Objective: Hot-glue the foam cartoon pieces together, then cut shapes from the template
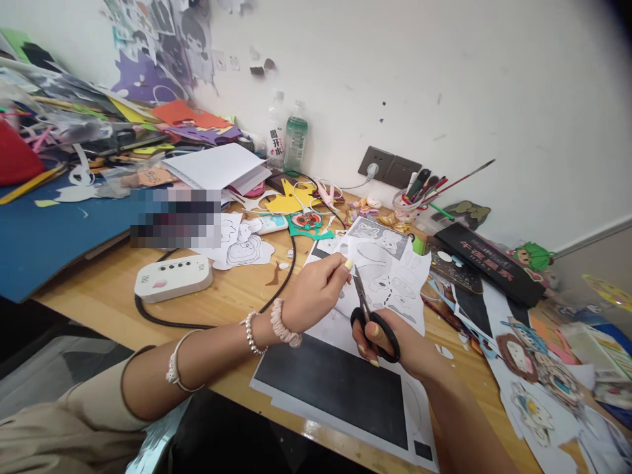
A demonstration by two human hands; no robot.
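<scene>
My right hand (395, 342) grips black-handled scissors (371, 316), blades pointing up toward the fingertips of my left hand (316, 293). My left hand pinches a small white paper piece (345, 263) right at the blade tips. Under both hands lies a printed sheet of cartoon line drawings (395, 276) on the wooden desk (232, 296). A white sheet with a large black rectangle (336, 385) lies nearer to me, below my wrists. My left wrist wears a pink scrunchie and bead bracelets.
A white device (172, 278) with a black cable sits left. Blue board (44, 230), piled coloured paper and white sheets (217, 164) fill the back left. Two bottles (295, 138), a pen cup (407, 204), a black box (488, 263) and cut-out scraps crowd the right.
</scene>
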